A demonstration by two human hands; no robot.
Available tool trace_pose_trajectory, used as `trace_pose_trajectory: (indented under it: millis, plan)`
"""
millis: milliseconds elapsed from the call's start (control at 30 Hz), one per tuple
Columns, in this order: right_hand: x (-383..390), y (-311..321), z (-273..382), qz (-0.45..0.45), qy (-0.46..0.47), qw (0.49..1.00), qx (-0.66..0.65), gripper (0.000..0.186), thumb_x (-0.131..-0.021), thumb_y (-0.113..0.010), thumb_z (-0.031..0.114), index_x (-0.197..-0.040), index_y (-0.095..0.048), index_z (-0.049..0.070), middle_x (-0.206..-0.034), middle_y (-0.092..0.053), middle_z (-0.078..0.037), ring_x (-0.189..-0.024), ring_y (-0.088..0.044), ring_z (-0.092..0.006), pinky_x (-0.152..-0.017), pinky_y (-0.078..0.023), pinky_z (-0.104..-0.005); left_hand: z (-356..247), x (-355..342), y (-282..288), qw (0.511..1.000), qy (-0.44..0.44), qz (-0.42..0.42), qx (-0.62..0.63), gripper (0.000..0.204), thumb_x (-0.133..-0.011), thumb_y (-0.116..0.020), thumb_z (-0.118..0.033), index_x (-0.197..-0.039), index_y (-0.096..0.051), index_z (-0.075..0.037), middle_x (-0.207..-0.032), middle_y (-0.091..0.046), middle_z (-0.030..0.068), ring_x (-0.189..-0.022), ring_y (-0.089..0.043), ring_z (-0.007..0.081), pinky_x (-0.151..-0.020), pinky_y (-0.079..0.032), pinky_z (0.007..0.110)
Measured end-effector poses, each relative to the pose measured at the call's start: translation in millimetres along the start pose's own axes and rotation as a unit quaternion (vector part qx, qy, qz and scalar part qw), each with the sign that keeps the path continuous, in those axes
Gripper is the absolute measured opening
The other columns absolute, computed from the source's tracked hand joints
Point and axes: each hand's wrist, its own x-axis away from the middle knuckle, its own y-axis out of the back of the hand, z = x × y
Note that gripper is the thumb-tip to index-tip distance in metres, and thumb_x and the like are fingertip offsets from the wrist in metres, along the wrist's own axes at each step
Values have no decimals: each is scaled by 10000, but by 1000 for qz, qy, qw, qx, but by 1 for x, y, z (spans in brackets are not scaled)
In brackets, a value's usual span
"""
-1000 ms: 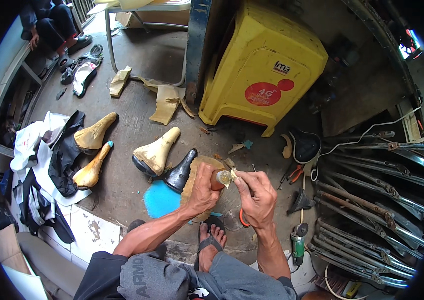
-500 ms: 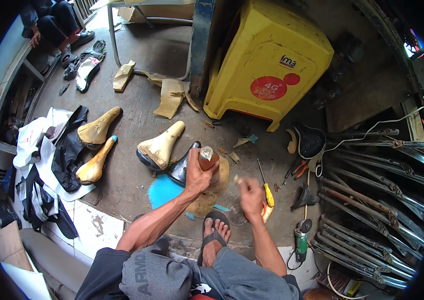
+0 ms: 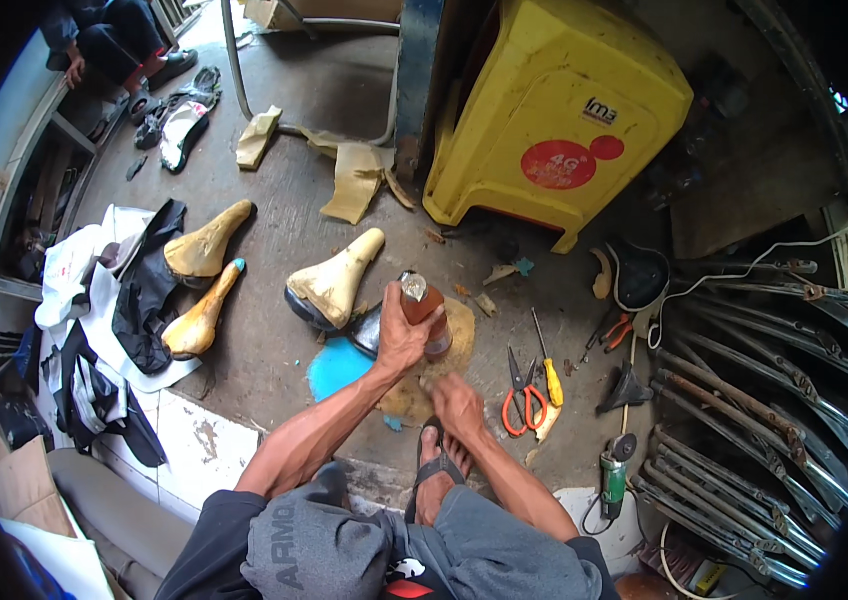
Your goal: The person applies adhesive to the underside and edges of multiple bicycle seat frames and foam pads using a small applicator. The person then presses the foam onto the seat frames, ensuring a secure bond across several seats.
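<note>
Up top, the yellow stool [image 3: 564, 110] dominated! Nearer, a tan sheet [image 3: 461, 338] lay on the floor, a cream-coloured saddle [image 3: 337, 275] off to its left. And there, the left hand [image 3: 404, 338], wrapped tight round a reddish-brown container [image 3: 425, 304] over that sheet! The right hand [image 3: 457, 402] blurred low, open or closed, I couldn't tell; left of it, a blue scrap [image 3: 393, 423].

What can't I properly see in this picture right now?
All in the head view:
Black saddle: partly hidden by the left hand.
Brown bottle: partly covered by that hand.
Right hand: fingers blurred; whether they hold anything is unclear.
Seated person: upper part cut off by the top edge.
</note>
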Motion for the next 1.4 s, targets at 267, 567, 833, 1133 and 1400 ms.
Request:
trace_pose_trajectory:
  millis: [267,567,833,1133,1400]
  plan:
    - [16,-24,15,90,79,992,38,192,-839,-632,140,-989,-721,60,-1016,-685,-175,-928,-666,-388,-784,-558,-495,-24,-2,5,999,-21,42,-12,487,-796,-815,-147,-1151,-502,-30,-1050,-534,172,-992,-567,364,-882,-458,423]
    - [4,-58,23,65,159,982,77,84,-824,-628,103,-870,-669,47,-920,-636,-165,-834,-653,-380,-672,-533,-485,-25,-6,4,997,-29,66,-39,493,-784,-820,-125,-1155,-510,-29,-1076,-529,174,-1011,-558,369,-889,-455,419]
    - [20,-43,5,64,81,991,88,123,-826,-666,145,-895,-731,67,-904,-670,-162,-853,-659,-387,-721,-533,-485,-33,-4,-2,995,-55,76,-30,456,-786,-800,-88,-1137,-515,-35,-1036,-529,175,-962,-557,367,-858,-457,422]
    - [-52,145,79,-222,18,969,-109,141,-913,-691,150,-949,-747,25,-820,-673,-100,-682,-625,-209,-633,-492,-316,-36,10,-6,990,-105,89,-29,404,-794,-796,-106,-1084,-528,-20,-1027,-537,182,-940,-551,384,-830,-453,439]
    - [-88,167,117,-161,169,970,72,98,-878,-722,110,-952,-748,53,-819,-657,-96,-739,-657,-276,-644,-517,-367,-38,11,-13,988,-118,95,-32,337,-772,-671,-28,-1074,-523,-9,-993,-496,192,-950,-497,391,-834,-407,449]
